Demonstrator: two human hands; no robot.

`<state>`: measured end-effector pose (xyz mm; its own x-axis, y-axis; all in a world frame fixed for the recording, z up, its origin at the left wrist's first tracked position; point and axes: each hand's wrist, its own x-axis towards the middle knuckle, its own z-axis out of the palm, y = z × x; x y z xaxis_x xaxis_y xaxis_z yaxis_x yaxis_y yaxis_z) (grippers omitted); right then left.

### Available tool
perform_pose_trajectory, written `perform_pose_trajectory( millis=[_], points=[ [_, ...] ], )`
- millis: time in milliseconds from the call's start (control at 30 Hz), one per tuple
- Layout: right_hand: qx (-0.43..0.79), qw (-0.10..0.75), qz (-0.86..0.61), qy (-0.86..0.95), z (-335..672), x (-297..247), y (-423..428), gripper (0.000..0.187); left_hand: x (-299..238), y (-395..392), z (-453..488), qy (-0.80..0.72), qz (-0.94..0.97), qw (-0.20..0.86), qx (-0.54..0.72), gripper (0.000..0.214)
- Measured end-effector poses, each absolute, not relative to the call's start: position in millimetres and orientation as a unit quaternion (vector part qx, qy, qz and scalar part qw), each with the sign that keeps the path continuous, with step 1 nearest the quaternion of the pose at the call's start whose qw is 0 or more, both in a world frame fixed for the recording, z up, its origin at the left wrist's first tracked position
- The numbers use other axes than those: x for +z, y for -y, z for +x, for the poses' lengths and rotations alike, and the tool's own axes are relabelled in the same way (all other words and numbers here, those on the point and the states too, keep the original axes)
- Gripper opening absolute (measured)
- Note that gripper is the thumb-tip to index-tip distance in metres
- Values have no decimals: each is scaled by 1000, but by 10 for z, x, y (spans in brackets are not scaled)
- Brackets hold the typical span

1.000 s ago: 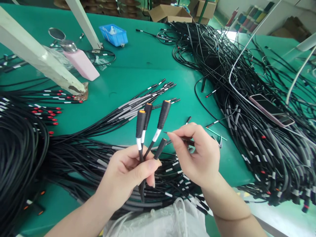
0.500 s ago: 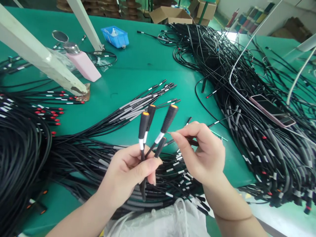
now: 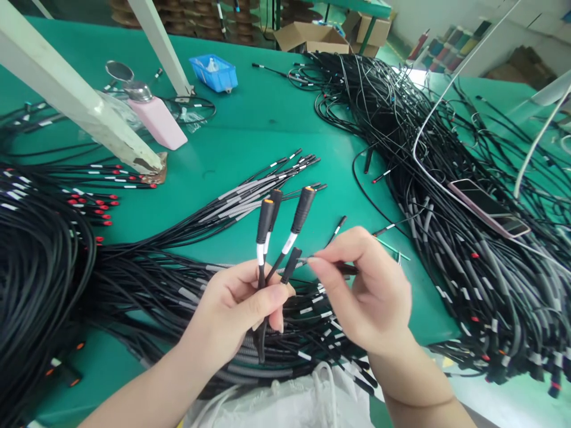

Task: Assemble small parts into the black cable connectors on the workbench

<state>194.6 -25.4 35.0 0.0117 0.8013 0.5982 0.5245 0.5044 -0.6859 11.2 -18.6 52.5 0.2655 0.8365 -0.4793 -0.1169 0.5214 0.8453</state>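
Gripping the connector leads [image 3: 285, 229], the left hand [image 3: 236, 312] should hold steady; the right hand [image 3: 370, 294] pinches a thin tool [image 3: 348, 268] just beside them.

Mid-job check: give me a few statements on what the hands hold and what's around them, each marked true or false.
1. The left hand grips several connectors that point upward. True.
2. All the held connectors show red tips. False: three show orange tips; the shortest looks plain black.
3. The right hand pinches a thin dark tool. True.
4. The pink bottle lies beside the phone. False: the bottle is at far left, and the phone rests on the cable pile at right.
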Motion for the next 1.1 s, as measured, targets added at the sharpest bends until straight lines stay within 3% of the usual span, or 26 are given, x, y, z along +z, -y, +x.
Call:
perform_pose_trajectory(
  millis=[100, 333, 567, 767, 1100],
  points=[
    [86, 510, -506, 691, 1943, 339, 243, 19, 499, 175, 98, -497, 357, 715, 339, 21],
    [249, 522, -486, 655, 1944, 362, 283, 12, 398, 120, 10, -459, 379, 735, 326, 23],
    [202, 519, -466, 687, 1878, 374, 329, 17, 396, 115, 15, -461, 369, 733, 338, 20],
    [88, 506, -481, 711, 1847, 329, 309, 22, 368, 118, 18, -462, 375, 735, 324, 23],
    [81, 515, -461, 718, 1840, 329, 298, 24, 387, 115, 28, -460, 396, 730, 314, 23]
  ],
)
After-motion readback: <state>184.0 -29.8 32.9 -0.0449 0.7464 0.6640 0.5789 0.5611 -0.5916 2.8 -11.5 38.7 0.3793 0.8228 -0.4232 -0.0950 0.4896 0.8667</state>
